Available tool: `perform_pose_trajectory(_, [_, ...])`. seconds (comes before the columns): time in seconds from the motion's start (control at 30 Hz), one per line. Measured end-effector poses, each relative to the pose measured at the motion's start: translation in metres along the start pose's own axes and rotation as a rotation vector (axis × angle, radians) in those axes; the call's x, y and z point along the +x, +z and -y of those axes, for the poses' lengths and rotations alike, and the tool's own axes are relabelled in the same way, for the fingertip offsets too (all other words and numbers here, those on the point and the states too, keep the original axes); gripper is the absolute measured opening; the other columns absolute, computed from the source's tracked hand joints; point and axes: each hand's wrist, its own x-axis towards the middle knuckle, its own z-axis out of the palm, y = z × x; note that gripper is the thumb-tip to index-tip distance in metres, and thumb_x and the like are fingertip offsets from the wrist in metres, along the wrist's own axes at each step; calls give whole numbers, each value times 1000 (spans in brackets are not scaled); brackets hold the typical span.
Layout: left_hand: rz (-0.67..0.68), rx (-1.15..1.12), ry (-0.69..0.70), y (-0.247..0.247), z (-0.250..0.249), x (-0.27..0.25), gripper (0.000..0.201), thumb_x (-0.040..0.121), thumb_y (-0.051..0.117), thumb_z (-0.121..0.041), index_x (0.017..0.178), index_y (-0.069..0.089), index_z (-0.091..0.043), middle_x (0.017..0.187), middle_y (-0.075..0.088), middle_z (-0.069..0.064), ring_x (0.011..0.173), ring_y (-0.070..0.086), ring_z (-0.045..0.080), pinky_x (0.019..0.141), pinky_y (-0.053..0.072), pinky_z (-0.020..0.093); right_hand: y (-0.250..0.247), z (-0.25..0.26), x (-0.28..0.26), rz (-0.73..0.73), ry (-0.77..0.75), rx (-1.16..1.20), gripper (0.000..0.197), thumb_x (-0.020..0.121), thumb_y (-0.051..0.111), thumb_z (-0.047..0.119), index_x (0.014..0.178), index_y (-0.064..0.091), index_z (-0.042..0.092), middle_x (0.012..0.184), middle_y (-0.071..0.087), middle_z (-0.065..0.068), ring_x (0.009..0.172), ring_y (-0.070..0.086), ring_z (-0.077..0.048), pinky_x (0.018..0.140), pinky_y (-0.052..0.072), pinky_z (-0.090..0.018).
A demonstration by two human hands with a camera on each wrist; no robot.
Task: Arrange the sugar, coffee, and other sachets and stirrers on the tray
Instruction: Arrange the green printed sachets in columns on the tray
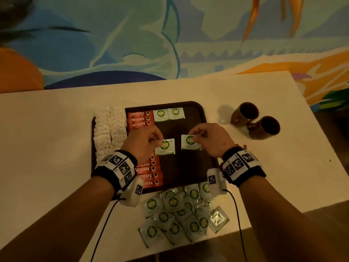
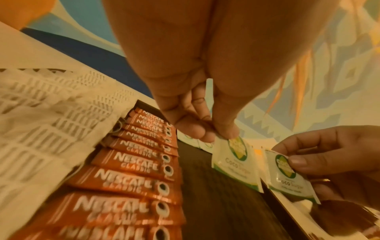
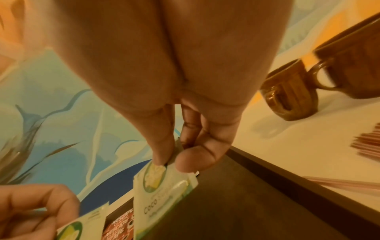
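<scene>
A dark brown tray lies on the table. My left hand pinches one white-and-green coco sugar sachet by its top corner above the tray's middle. My right hand pinches a second coco sugar sachet beside it. Both sachets hang above the tray, as the left wrist view shows. Two coco sugar sachets lie flat at the tray's far edge. A column of red Nescafe sticks runs down the tray. White sachets fill its left side.
A loose heap of coco sugar sachets lies on the table at the tray's near edge. Two brown mugs stand to the right of the tray. Thin brown stirrers lie on the table right of the tray.
</scene>
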Motion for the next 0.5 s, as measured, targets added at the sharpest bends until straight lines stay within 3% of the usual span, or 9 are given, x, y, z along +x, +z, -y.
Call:
perform_pose_trajectory(0.17, [-73, 6, -73, -1, -2, 45, 7, 92, 71, -15, 96, 67, -19, 83, 67, -10, 76, 60, -2, 60, 38, 11, -4, 0, 54, -42, 27, 5, 21, 88, 78, 19, 85, 66, 36, 93, 71, 4, 80, 69, -16, 73, 59, -31])
perform_pose_trajectory(0.33, [-96, 69, -125, 4, 6, 80, 8, 89, 73, -20, 91, 66, -24, 87, 69, -8, 82, 64, 8, 66, 46, 22, 1, -4, 91, -33, 24, -8, 11, 88, 78, 19, 88, 73, 29, 88, 71, 5, 80, 68, -13, 69, 51, -23])
perform_pose_trajectory(0.5, [-95, 96, -148, 11, 13, 102, 7, 89, 73, -18, 90, 68, -23, 85, 69, -8, 77, 62, 4, 60, 41, 16, 7, -7, 115, -32, 24, 20, 8, 88, 79, 17, 90, 76, 24, 85, 69, 10, 77, 64, -7, 73, 52, -22])
